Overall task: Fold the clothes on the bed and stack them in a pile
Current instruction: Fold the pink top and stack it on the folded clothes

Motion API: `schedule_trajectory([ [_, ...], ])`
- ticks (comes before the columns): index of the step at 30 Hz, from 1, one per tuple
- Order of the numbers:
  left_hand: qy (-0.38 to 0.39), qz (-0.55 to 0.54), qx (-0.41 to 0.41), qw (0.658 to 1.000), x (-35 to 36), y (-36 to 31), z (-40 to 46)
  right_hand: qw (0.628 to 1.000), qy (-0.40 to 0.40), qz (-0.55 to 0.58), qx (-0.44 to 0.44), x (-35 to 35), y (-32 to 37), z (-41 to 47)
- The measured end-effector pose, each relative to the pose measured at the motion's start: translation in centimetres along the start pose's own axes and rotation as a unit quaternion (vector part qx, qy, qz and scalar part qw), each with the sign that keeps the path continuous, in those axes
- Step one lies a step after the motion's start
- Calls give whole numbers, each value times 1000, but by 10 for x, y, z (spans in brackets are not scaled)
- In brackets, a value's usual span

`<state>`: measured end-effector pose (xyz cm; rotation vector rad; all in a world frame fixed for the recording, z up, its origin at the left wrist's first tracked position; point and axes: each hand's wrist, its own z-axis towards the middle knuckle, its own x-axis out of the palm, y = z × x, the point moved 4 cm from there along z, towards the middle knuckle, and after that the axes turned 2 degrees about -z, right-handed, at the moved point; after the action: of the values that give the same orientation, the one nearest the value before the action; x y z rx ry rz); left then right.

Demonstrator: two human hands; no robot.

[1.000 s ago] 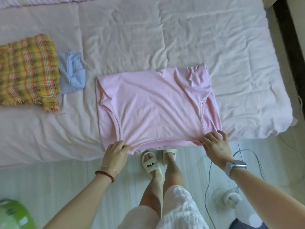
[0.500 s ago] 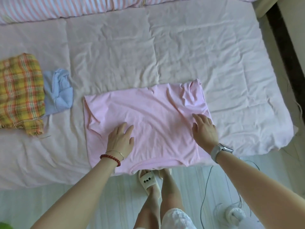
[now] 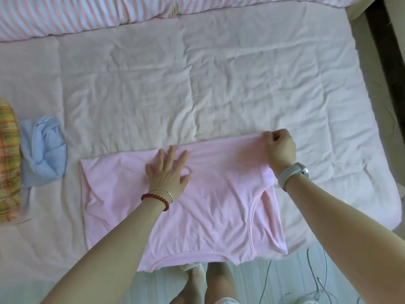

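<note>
**Pink shirt lies sideways near the bed edge, both hands on it**

The pink shirt (image 3: 197,205) lies flat on the pale pink bed cover (image 3: 197,84), close to the near edge of the bed, and its lower part hangs a little over this edge. Its long axis goes left to right across the view. A curved seam opening shows on the right side, and another curved hem runs along the near edge; which end is the neck I cannot tell. No label or writing can be read on it.

The left hand (image 3: 168,172) rests flat on the middle of the shirt, fingers straight and spread. The right hand (image 3: 280,148) pinches the far right corner of the shirt with curled fingers.

At the left, well apart, a light blue garment (image 3: 43,150) lies crumpled, touching a yellow checked cloth (image 3: 8,161). A striped blanket (image 3: 65,14) lies along the far side.
</note>
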<state>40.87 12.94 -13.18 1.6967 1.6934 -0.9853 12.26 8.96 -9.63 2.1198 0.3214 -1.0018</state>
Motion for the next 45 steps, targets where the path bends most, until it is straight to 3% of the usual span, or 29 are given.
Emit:
schedule_trajectory([
  [3,5,4,-2,1000,-2,1,3,1000,-10,-9,11,-10,-12,4],
  [4,-6,4,2,1000,-5,1,3,998,-29,-49,-22,-13,-11,1],
  [6,-54,4,21,998,-13,5,1,972,-78,-144,-168,-13,2,-13],
  [9,-88,24,20,996,-19,26,-4,861,-36,-228,-452,15,29,-53],
  [11,-73,44,-21,996,-17,51,-7,783,51,-302,-542,47,32,-78],
  [12,-60,48,-44,996,-15,66,-9,768,91,-337,-537,60,30,-83],
  [15,-39,47,-85,994,-18,112,-14,789,154,-409,-432,83,20,-80],
  [22,-66,27,-148,986,-58,188,-10,813,116,-442,-361,103,28,-86],
  [26,-163,35,-195,967,-69,188,-16,825,103,-432,-351,93,29,-77],
  [29,-230,6,-150,962,-60,152,-29,862,65,-395,-311,69,29,-58],
  [32,-206,-41,-51,976,-43,94,-42,917,20,-330,-223,39,24,-36],
  [35,-145,-19,33,989,-17,35,-58,984,-2,-176,-31,14,7,-25],
  [39,-23,-1,21,1000,32,0,-58,978,48,-204,3,12,-22,-46],
  [42,6,-1,-2,1000,46,2,-50,983,49,-173,43,16,-40,-65],
  [45,27,20,11,999,42,5,-46,988,20,-150,28,19,-39,-82],
])
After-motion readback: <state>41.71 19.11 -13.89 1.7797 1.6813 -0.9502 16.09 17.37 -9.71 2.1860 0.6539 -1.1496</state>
